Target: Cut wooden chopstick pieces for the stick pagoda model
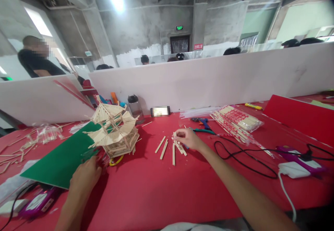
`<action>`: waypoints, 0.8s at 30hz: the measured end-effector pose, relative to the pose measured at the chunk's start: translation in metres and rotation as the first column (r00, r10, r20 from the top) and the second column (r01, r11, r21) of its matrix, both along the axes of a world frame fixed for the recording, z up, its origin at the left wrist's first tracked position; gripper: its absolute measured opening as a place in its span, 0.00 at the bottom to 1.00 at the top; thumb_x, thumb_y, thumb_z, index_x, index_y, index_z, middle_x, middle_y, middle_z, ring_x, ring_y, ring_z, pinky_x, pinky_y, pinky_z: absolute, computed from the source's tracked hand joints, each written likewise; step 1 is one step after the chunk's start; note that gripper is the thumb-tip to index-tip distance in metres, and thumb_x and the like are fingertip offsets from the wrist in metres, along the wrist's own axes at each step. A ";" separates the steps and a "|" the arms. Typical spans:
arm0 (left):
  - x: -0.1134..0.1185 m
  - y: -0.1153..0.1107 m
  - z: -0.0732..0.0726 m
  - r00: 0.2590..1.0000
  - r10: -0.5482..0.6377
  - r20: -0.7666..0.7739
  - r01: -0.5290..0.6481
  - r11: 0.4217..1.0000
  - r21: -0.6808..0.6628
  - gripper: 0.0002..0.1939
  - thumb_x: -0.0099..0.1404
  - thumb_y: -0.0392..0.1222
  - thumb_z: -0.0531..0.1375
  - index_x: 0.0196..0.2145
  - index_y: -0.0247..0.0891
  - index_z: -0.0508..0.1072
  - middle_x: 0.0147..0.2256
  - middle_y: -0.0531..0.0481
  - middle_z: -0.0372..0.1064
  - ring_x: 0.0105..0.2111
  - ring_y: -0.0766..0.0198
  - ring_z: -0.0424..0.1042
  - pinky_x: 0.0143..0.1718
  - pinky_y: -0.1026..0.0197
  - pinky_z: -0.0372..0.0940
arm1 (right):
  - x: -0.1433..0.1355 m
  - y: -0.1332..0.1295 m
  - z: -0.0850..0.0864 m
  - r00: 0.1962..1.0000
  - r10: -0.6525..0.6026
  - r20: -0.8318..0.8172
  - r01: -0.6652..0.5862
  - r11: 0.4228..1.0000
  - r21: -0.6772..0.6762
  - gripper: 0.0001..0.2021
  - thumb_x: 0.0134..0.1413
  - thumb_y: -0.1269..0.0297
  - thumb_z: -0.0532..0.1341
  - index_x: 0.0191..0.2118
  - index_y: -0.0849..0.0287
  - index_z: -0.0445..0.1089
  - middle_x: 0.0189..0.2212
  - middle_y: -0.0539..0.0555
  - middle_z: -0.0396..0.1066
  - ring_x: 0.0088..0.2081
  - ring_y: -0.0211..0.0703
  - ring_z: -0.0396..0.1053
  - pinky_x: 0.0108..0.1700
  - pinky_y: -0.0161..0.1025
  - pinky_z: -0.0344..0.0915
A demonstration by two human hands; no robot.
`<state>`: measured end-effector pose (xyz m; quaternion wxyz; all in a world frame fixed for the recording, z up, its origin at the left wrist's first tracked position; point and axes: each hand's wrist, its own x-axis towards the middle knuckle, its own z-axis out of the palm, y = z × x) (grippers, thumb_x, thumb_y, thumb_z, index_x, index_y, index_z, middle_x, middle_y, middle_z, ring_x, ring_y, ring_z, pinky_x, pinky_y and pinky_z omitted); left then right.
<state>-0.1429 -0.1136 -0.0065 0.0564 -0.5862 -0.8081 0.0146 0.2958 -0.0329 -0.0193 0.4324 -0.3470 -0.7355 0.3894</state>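
My right hand (189, 138) is closed in a pinch at the ends of short wooden sticks (179, 147), with a pale stick piece at its fingertips. Several more cut sticks (164, 149) lie in a loose fan to its left. My left hand (87, 173) is curled over the edge of the green board (60, 159), beside blurred clear plastic (90, 154); what its fingers hold is unclear. Just beyond it stands a pavilion model (114, 132) built of wooden sticks, with a pointed roof. A yellow ring (116, 161) shows at the model's base.
Behind my right hand lie a blue glue gun (204, 122) and packs of wrapped chopsticks (235, 119). A black cable (245, 151) loops towards a purple power strip (300, 161). A bottle (135, 107) and a phone (160, 111) stand before the white partition (198, 81). A person (39, 58) is beyond it.
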 end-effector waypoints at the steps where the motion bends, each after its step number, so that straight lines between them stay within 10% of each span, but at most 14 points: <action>1: 0.005 -0.004 0.004 1.000 0.004 -0.021 -0.004 1.000 0.009 0.17 0.62 0.39 0.50 0.48 0.34 0.66 0.43 0.36 0.73 0.44 0.44 0.72 0.40 0.53 0.63 | 0.000 0.000 0.000 1.000 0.003 0.000 -0.003 1.000 -0.002 0.14 0.53 0.53 0.62 0.32 0.61 0.71 0.28 0.53 0.73 0.32 0.42 0.69 0.38 0.38 0.65; 6: 0.063 -0.020 0.033 0.999 -0.036 0.012 0.035 0.998 0.059 0.11 0.66 0.46 0.49 0.38 0.41 0.68 0.37 0.43 0.74 0.36 0.47 0.73 0.34 0.54 0.62 | 0.000 -0.001 0.000 1.000 0.023 -0.021 -0.023 1.000 -0.001 0.14 0.52 0.53 0.62 0.31 0.60 0.71 0.28 0.52 0.72 0.32 0.41 0.69 0.38 0.37 0.65; 8: 0.099 -0.016 0.041 0.969 -0.222 0.112 0.215 0.974 0.072 0.13 0.67 0.47 0.49 0.43 0.42 0.69 0.38 0.44 0.74 0.37 0.49 0.74 0.36 0.55 0.62 | 0.000 -0.001 0.000 0.999 0.026 -0.041 -0.027 0.999 -0.021 0.14 0.51 0.52 0.63 0.30 0.61 0.71 0.28 0.52 0.72 0.31 0.40 0.68 0.37 0.37 0.65; 11: 0.157 0.005 0.046 0.728 -0.644 0.236 0.620 0.765 0.175 0.20 0.68 0.48 0.51 0.56 0.42 0.64 0.50 0.42 0.70 0.48 0.52 0.71 0.47 0.55 0.62 | 0.000 -0.001 0.001 0.995 0.030 -0.097 -0.039 0.995 -0.097 0.16 0.49 0.51 0.65 0.30 0.61 0.72 0.26 0.51 0.71 0.28 0.39 0.67 0.34 0.36 0.65; 15: 0.223 0.047 0.039 0.449 -0.843 0.295 0.796 0.528 0.296 0.34 0.65 0.47 0.57 0.65 0.42 0.50 0.58 0.38 0.61 0.49 0.53 0.70 0.47 0.55 0.64 | 0.000 0.000 0.002 0.979 0.012 -0.204 -0.054 0.977 -0.204 0.17 0.47 0.50 0.67 0.32 0.61 0.73 0.26 0.51 0.71 0.28 0.38 0.68 0.33 0.36 0.66; 24: 0.255 0.073 0.014 0.163 -0.889 0.429 0.758 0.391 0.521 0.30 0.62 0.45 0.62 0.59 0.39 0.57 0.54 0.39 0.64 0.51 0.56 0.68 0.52 0.53 0.64 | 0.005 -0.001 0.007 0.947 0.007 -0.321 -0.112 0.944 -0.311 0.16 0.43 0.54 0.70 0.34 0.63 0.75 0.27 0.51 0.72 0.27 0.36 0.68 0.32 0.35 0.66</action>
